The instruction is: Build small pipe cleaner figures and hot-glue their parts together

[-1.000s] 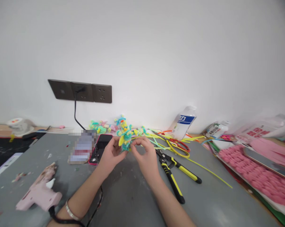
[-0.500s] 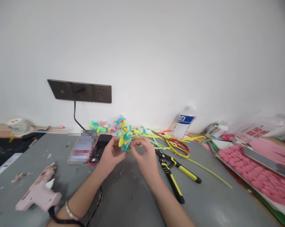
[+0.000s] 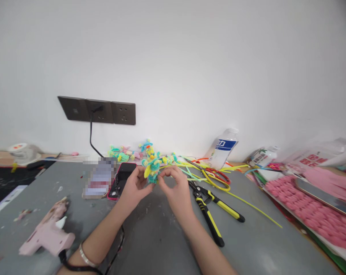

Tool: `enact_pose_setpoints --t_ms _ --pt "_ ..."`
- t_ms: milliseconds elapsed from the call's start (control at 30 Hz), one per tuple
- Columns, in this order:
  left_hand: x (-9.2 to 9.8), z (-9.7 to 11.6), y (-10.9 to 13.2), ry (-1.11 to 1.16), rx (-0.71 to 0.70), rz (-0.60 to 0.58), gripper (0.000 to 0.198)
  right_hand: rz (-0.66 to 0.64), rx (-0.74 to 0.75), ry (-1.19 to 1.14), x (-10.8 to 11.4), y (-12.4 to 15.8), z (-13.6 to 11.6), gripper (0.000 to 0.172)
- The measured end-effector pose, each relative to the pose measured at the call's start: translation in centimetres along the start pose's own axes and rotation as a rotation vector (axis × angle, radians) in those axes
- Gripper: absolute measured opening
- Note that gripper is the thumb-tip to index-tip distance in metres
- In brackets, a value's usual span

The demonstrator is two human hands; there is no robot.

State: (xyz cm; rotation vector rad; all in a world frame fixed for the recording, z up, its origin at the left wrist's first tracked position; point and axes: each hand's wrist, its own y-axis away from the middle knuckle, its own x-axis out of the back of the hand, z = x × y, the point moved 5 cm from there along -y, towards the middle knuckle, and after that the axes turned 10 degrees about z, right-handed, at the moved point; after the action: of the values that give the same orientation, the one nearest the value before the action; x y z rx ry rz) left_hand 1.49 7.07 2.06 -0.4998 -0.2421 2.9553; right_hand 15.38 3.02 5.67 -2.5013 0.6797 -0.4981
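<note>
A small figure of teal and yellow pipe cleaners (image 3: 153, 168) is held up over the grey table between my two hands. My left hand (image 3: 138, 181) grips its left side, thumb at the bottom and fingers behind. The thumb and forefinger of my right hand (image 3: 174, 181) pinch its lower right edge. What exactly lies between those fingertips is too small to make out. Behind the figure, more pipe-cleaner pieces (image 3: 122, 153) in green, pink and blue rest by the wall. Loose yellow pipe cleaners (image 3: 255, 209) spread out to the right.
Yellow-and-black pliers (image 3: 210, 214) and red-and-yellow-handled scissors (image 3: 218, 177) lie right of my hands. A pink glue gun (image 3: 48, 233) with a black cord sits at left. Two phones (image 3: 99, 179) lie behind my left wrist. A bottle (image 3: 224, 149) and pink braided material (image 3: 307, 208) are at right.
</note>
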Motion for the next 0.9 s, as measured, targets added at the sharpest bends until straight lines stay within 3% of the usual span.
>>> enact_pose_setpoints --t_ms 900 --pt "0.05 0.00 -0.02 -0.035 -0.038 0.001 0.032 -0.010 -0.004 0.004 -0.07 0.04 0.19 0.012"
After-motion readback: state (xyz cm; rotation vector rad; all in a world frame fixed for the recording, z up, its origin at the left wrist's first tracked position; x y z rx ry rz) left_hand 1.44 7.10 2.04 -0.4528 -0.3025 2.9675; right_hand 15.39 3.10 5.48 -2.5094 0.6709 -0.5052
